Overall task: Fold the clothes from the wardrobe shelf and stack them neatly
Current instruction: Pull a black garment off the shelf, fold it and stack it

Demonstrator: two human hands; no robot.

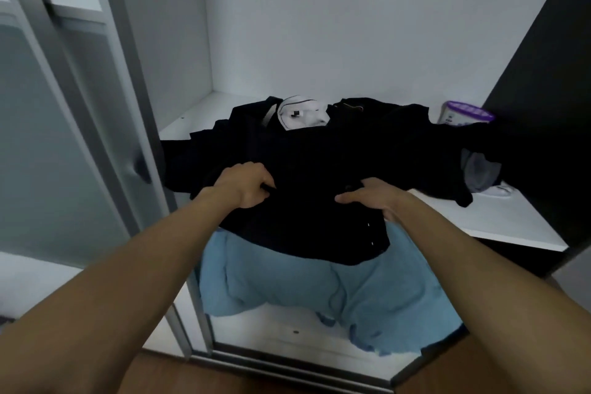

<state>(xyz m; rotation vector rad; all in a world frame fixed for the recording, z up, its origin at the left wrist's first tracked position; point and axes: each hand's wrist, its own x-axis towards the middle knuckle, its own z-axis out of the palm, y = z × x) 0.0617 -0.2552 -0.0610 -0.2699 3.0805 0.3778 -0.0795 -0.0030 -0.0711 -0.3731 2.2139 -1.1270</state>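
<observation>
From the head view, the left hand (244, 184) clenched a fold of the black garment (319, 169) sprawled across the white shelf (499, 221); the right hand (372, 198) lay flat on it, fingers loose. A white item (303, 117), a purple-lidded container (460, 113) and grey cloth (479, 173) crowded behind, and a blue garment (319, 288) hung below.

Black garment (319, 169) covers most of white shelf (499, 221). Purple-lidded tub (463, 113) label too small to read. Grey cloth (479, 173) half buried near right edge.

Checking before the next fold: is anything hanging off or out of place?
Yes. The black garment droops over the shelf front edge, and the light blue garment sags below it. Both look unfolded.
</observation>
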